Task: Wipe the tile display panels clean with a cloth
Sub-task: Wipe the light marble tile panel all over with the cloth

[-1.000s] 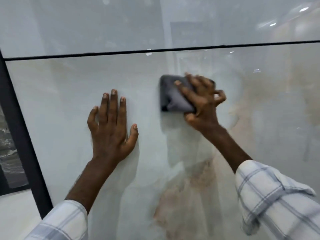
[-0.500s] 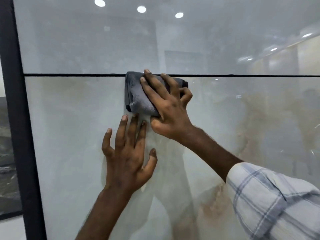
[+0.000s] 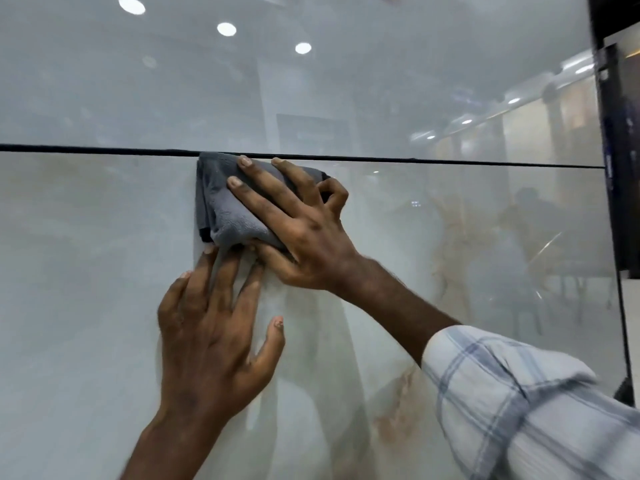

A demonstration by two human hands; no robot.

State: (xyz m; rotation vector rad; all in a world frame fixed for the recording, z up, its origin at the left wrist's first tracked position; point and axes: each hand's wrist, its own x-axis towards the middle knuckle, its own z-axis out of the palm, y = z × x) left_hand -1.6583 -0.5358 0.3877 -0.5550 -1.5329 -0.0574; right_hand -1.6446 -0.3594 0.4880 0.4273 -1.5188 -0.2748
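Observation:
A folded grey cloth point(image 3: 225, 209) lies flat against the glossy pale lower tile panel point(image 3: 86, 271), its top edge at the thin black joint point(image 3: 450, 162) under the upper panel point(image 3: 173, 91). My right hand point(image 3: 308, 233) presses the cloth with two long fingers across it. Its thumb is tucked under the bunched lower edge and its other fingers are curled. My left hand point(image 3: 211, 334) rests flat on the lower panel just below, fingers spread, fingertips touching the cloth's bottom edge.
A black vertical frame point(image 3: 620, 133) bounds the panels at the right. The tiles mirror ceiling lights and the room behind me. Brown marble veining runs down the right part of the lower panel point(image 3: 446, 237).
My right hand slid the cloth up and left to the black joint. My left hand moved up the panel until its fingertips met the cloth.

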